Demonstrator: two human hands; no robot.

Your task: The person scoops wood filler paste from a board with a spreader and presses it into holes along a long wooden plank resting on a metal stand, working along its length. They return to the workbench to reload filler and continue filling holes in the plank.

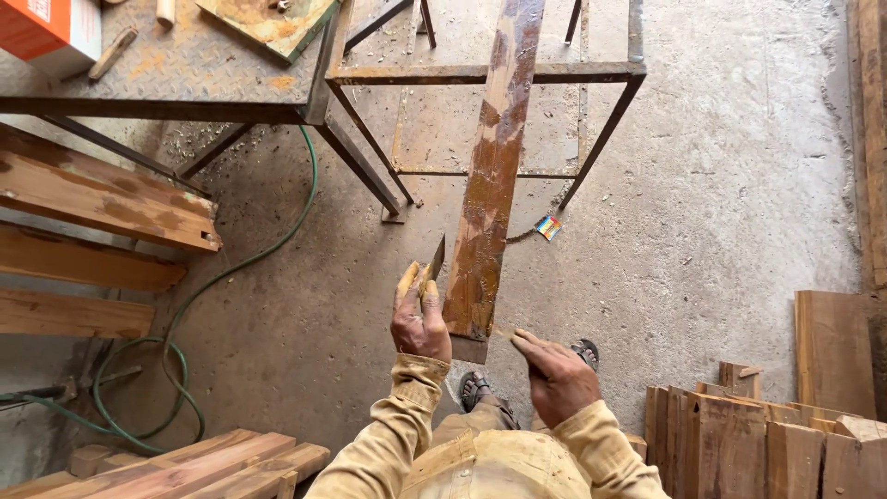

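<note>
plank (490, 176): A long brown board is leaning from the near end by the person up to the far metal frame (480, 72). Its long side is running near to far, tipping a little to the right as it goes away.

left hand (419, 319): It is sitting just left of the plank's near end. The fingers are closing around a flat scraper (434, 261). The thumb and fingers are yellow with paste.

scraper: Its thin blade is pointing far and a bit right, right beside the plank's left edge. I cannot tell if it is touching the wood.

right hand (554, 374): It is curling loosely just right of the plank's near end. It may be pinching a small thing, but I cannot tell.

which hand is nearer: Both are sitting close to the near end, one on each side. The left hand is reaching further up the board.

around: A green hose (176, 370) is lying on the floor at the left. Short boards (739, 444) are standing at the near right.
</note>
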